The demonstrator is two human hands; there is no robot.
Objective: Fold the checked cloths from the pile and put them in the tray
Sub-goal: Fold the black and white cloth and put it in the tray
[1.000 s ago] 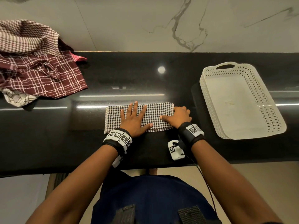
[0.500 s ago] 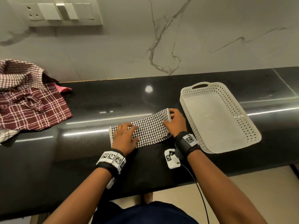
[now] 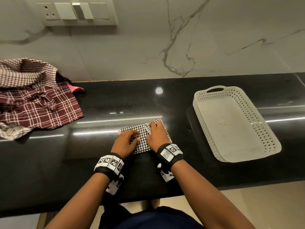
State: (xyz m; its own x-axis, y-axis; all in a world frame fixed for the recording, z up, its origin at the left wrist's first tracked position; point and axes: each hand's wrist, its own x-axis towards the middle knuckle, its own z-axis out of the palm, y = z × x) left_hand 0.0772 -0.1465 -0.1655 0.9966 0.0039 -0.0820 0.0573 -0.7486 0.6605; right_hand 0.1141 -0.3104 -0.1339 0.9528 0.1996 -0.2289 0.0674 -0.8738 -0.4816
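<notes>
A small black-and-white checked cloth (image 3: 142, 138) lies folded on the black counter (image 3: 99, 162) right in front of me. My left hand (image 3: 125, 142) lies on its left part with fingers curled onto the fabric. My right hand (image 3: 156, 136) lies on its right part and grips a folded-over edge near the cloth's top. Far left sits the pile of maroon and white checked cloths (image 3: 33, 100), crumpled. The white perforated tray (image 3: 270, 134) stands to the right, nothing inside it.
A marble wall with a switch panel (image 3: 77, 11) rises behind the counter. The counter's front edge runs just below my wrists. Bare counter lies between the pile and the cloth, and between the cloth and the tray.
The long strip of cloth has been folded over from the right and is now about half as wide. My right hand moved left with the edge. My view tilted up.
</notes>
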